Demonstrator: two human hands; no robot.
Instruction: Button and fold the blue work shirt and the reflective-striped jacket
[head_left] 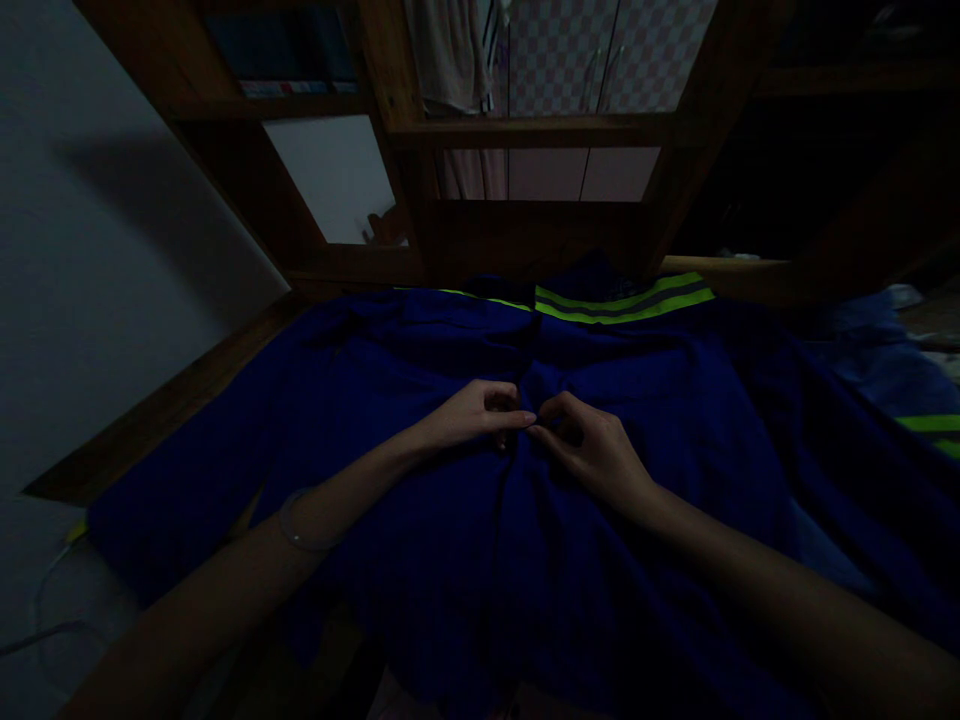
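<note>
A dark blue work jacket [420, 500] lies spread out before me, sleeves to both sides, with a yellow-green and grey reflective band [626, 303] across its far part. At the middle of its front opening, my left hand [487, 412] pinches the cloth edge between thumb and finger. Close against it, my right hand [589, 440] also pinches the front edge, its fingertips touching those of the left. Any button between the fingertips is too dark and small to make out. A bracelet [300, 522] circles my left wrist.
Beyond the jacket rises a wooden shelf frame [540, 132] with a checkered cabinet [562, 55] behind it. A pale wall [112, 250] stands on the left, with a white cable [45, 590] low down. More blue clothing [885, 350] lies at the right.
</note>
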